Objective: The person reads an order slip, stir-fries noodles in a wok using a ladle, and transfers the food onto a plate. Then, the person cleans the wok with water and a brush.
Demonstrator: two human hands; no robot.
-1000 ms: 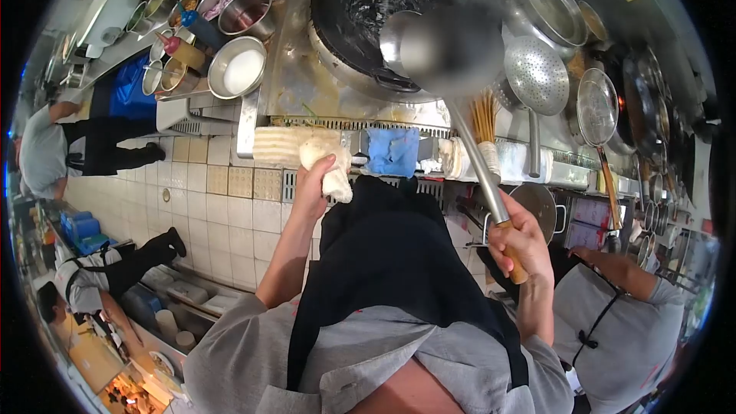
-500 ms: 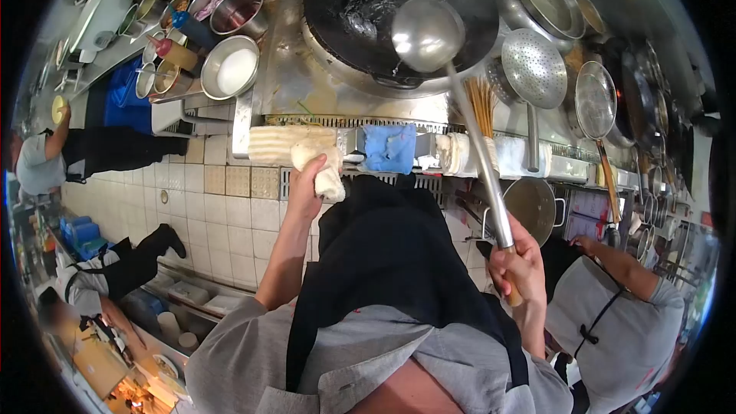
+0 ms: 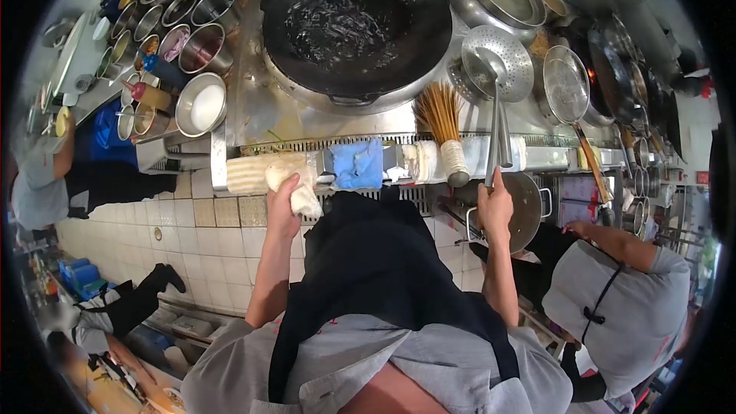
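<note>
My left hand (image 3: 284,205) is closed on a cream cloth (image 3: 304,201), just in front of the striped towel (image 3: 249,172) on the stove edge. Off to the right, my right hand (image 3: 495,203) grips the long handle of a ladle (image 3: 493,126). The ladle's bowl lies over the perforated strainer (image 3: 515,57), to the right of the wok. A large black wok (image 3: 356,31) with shiny liquid in it sits on the burner. The bamboo brush (image 3: 443,119) stands between the wok and the ladle handle, bristles pointing away from me.
Metal bowls and a bowl of white powder (image 3: 207,106) stand at the left. A wire skimmer (image 3: 566,84) and a large pot (image 3: 521,211) are at the right. One co-worker (image 3: 613,299) is close at my right; two more people are at the left.
The ladle has moved from over the wok to the strainer at the right. The view has shifted, and my right hand now holds the handle more upright. My left hand keeps the cloth.
</note>
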